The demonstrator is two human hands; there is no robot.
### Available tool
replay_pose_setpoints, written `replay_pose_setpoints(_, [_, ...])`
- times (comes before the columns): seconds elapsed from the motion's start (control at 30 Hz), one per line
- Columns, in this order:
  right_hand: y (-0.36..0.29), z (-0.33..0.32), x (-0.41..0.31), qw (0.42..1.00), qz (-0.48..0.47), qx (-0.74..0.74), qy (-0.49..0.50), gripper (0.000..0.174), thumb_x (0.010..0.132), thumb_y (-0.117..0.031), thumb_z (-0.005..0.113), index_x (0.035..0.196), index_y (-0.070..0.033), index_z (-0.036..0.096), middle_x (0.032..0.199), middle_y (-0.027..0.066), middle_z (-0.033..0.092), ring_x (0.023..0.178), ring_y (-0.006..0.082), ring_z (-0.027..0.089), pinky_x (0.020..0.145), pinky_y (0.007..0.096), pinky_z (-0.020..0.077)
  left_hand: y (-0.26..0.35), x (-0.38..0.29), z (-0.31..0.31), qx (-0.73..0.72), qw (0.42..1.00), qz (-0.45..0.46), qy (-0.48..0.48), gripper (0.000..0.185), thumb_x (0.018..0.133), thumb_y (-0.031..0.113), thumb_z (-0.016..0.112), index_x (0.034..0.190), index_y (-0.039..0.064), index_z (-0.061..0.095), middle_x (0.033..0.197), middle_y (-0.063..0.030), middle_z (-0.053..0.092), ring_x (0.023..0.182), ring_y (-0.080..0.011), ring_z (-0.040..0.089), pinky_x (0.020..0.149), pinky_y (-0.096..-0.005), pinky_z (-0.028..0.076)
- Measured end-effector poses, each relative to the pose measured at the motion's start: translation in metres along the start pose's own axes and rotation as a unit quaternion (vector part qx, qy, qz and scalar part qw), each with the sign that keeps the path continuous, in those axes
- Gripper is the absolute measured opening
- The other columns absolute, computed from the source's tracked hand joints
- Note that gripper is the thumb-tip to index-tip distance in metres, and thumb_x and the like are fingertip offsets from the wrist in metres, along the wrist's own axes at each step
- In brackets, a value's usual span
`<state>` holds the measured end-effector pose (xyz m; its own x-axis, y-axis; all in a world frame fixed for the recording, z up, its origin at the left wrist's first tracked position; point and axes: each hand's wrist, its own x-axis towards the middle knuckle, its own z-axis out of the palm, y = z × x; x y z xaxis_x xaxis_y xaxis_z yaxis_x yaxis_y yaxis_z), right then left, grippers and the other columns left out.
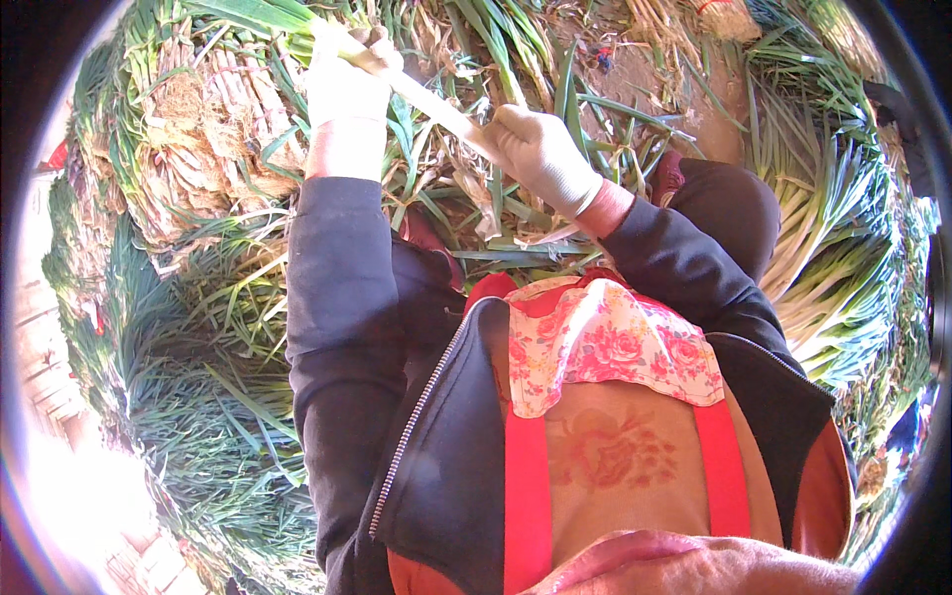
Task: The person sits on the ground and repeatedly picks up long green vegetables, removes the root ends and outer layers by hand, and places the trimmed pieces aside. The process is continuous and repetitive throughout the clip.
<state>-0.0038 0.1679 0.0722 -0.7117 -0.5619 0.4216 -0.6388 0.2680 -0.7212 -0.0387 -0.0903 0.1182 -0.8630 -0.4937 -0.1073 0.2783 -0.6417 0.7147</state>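
A long green onion (439, 111) slants across the space in front of me, its green leaves at the upper left and its pale shaft running down to the right. My left hand (349, 78), in a knit glove washed out by sunlight, grips it near where the leaves begin. Around the lower end of the shaft my right hand (547, 156), in a pale knit glove, is closed, hiding the root end. Loose green leaves and dry peeled skins (468, 178) lie on the ground below both hands.
Bundled onions with roots showing (216, 126) are stacked at the left. More leafy onions (216, 439) lie below them. A fanned pile of onions (840, 275) lies right of my bent knee (732, 212). Bare soil (714, 119) shows at the upper right.
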Motion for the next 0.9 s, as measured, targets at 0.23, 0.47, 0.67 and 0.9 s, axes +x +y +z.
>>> replay_pose_setpoints(0.23, [-0.003, -0.022, -0.002, 0.943, 0.155, 0.236, -0.176, 0.023, 0.105, -0.019, 0.057, 0.098, 0.002, 0.066, 0.081, 0.0084, 0.062, 0.060, 0.0171, 0.063, 0.054, 0.0319, 0.0528, 0.008, -0.005, -0.004, -0.048, 0.987, -0.064, -0.139, 0.043, 0.103, 0.046, 0.059, 0.102, 0.004, 0.054, 0.092, -0.0180, 0.061, 0.072, -0.0273, 0.055, 0.066, -0.0417, 0.047])
replay_pose_setpoints(0.47, [-0.026, -0.028, 0.000, 0.774, 0.352, 0.496, -0.176, 0.030, 0.109, -0.027, 0.047, 0.112, -0.003, 0.065, 0.090, 0.0050, 0.067, 0.066, 0.0108, 0.064, 0.055, 0.0259, 0.0535, 0.014, 0.004, -0.012, -0.024, 0.985, -0.060, -0.161, 0.047, 0.102, 0.047, 0.060, 0.100, 0.000, 0.059, 0.091, -0.0190, 0.061, 0.072, -0.0259, 0.055, 0.068, -0.0399, 0.047])
replay_pose_setpoints(0.67, [-0.003, -0.023, -0.009, 0.814, 0.273, 0.454, -0.238, 0.026, 0.108, -0.021, 0.052, 0.119, 0.001, 0.061, 0.097, 0.0101, 0.070, 0.075, 0.0134, 0.066, 0.061, 0.0256, 0.0546, 0.013, -0.023, 0.011, 0.021, 0.983, 0.003, -0.181, 0.053, 0.100, 0.053, 0.061, 0.105, 0.000, 0.058, 0.095, -0.0179, 0.060, 0.076, -0.0247, 0.055, 0.071, -0.0390, 0.048])
replay_pose_setpoints(0.9, [0.043, 0.002, -0.022, 0.536, 0.471, 0.700, 0.021, 0.013, 0.108, -0.012, 0.049, 0.113, -0.003, 0.057, 0.089, 0.0055, 0.059, 0.075, 0.0170, 0.061, 0.072, 0.0368, 0.0559, 0.049, -0.009, -0.005, -0.079, 0.979, -0.023, -0.185, 0.041, 0.098, 0.049, 0.056, 0.096, 0.009, 0.048, 0.081, -0.0053, 0.046, 0.067, -0.0190, 0.046, 0.064, -0.0339, 0.044])
